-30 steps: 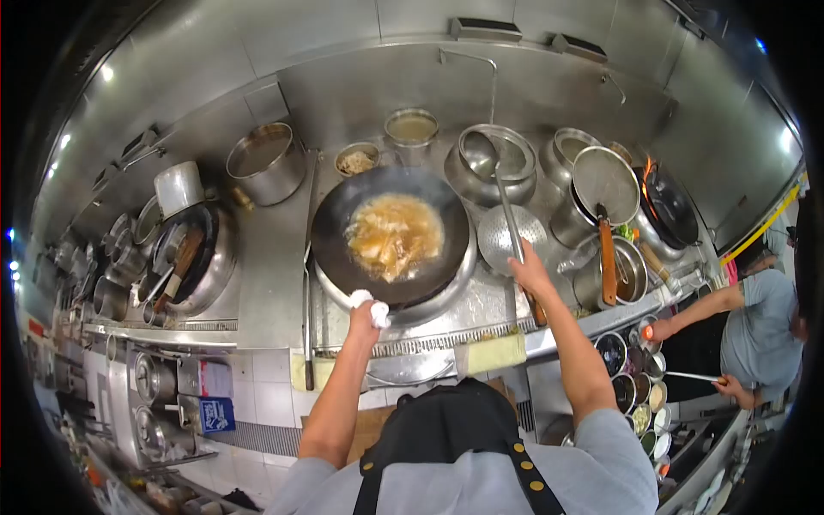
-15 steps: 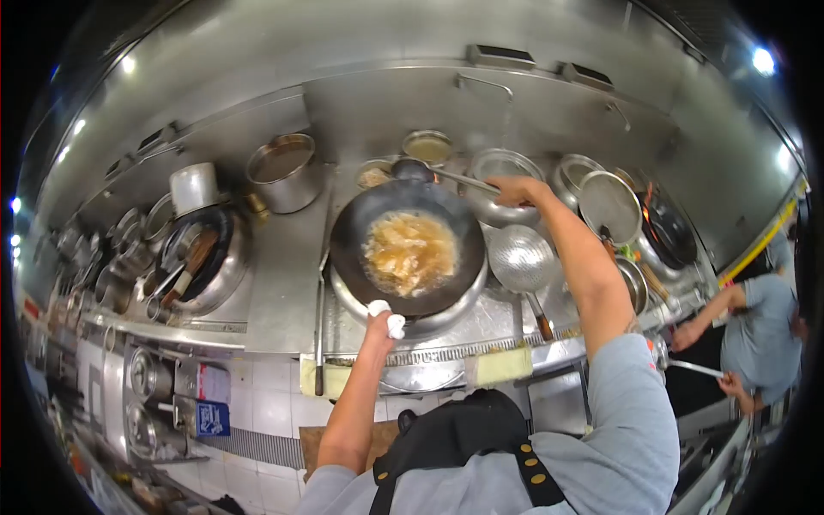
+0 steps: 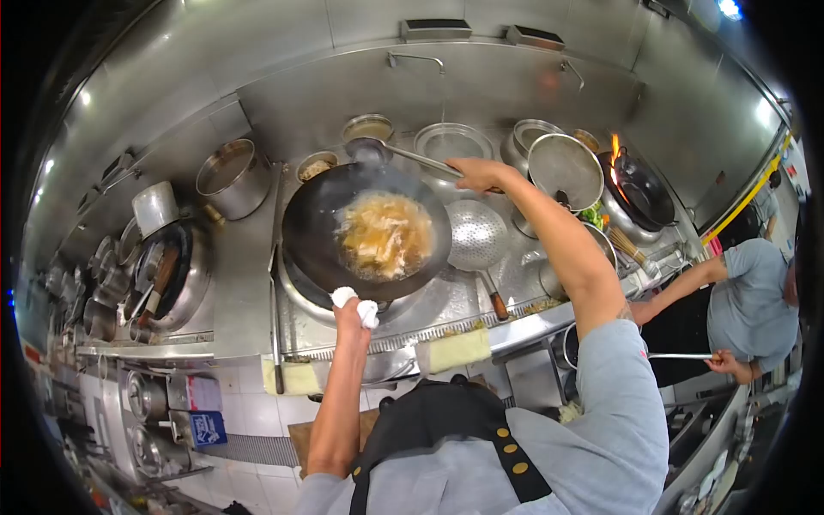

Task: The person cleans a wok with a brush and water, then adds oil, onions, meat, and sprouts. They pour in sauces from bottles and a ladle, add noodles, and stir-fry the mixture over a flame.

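From my head camera, my left hand [image 3: 347, 316] is closed tight around a folded cloth [image 3: 357, 302] pinched onto the near rim of the wok [image 3: 319, 225]. My right hand [image 3: 477, 174] is wrapped round the long handle of the ladle [image 3: 369, 152], and its bowl sits just past the wok's far rim. The wok is tilted on its burner, with the saucy food [image 3: 384, 236] pooled at its middle.

I reckon the cloth grip must stay firm and the wok steady, so that nothing slops when the ladle comes over it.

I count one wok, one ladle, one cloth, and one perforated skimmer [image 3: 475, 235] lying just right of the wok. Two small pots [image 3: 368, 129] stand behind the wok. One co-worker [image 3: 748, 300] stands well right of it.
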The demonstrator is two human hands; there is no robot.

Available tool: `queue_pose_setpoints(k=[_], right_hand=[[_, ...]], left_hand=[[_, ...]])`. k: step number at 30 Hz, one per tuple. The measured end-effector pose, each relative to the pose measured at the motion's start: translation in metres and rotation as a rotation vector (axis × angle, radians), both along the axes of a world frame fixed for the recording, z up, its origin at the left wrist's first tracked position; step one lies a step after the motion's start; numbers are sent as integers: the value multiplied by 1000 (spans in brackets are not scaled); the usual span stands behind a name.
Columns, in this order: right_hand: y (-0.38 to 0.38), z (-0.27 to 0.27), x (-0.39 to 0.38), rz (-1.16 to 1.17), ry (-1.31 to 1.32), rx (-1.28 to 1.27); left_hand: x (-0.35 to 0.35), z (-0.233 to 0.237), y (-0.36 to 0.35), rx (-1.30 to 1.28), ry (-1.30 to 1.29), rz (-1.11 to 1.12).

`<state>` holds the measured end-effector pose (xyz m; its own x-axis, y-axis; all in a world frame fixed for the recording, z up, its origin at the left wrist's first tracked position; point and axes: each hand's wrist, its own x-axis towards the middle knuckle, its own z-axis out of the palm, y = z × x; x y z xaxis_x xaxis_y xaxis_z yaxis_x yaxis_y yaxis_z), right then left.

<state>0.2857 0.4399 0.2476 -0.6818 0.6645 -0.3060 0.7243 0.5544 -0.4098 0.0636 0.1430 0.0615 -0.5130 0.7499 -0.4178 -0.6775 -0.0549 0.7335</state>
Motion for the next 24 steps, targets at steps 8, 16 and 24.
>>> queue_pose_setpoints(k=[8, 16, 24], right_hand=[[32, -24, 62, -15, 95, -20], [36, -35, 110, -79, 166, -123], [55, -64, 123, -62, 232, -184]], left_hand=[[65, 6, 31, -6, 52, 127], [100, 27, 50, -34, 186, 270], [106, 41, 52, 21, 256, 217]])
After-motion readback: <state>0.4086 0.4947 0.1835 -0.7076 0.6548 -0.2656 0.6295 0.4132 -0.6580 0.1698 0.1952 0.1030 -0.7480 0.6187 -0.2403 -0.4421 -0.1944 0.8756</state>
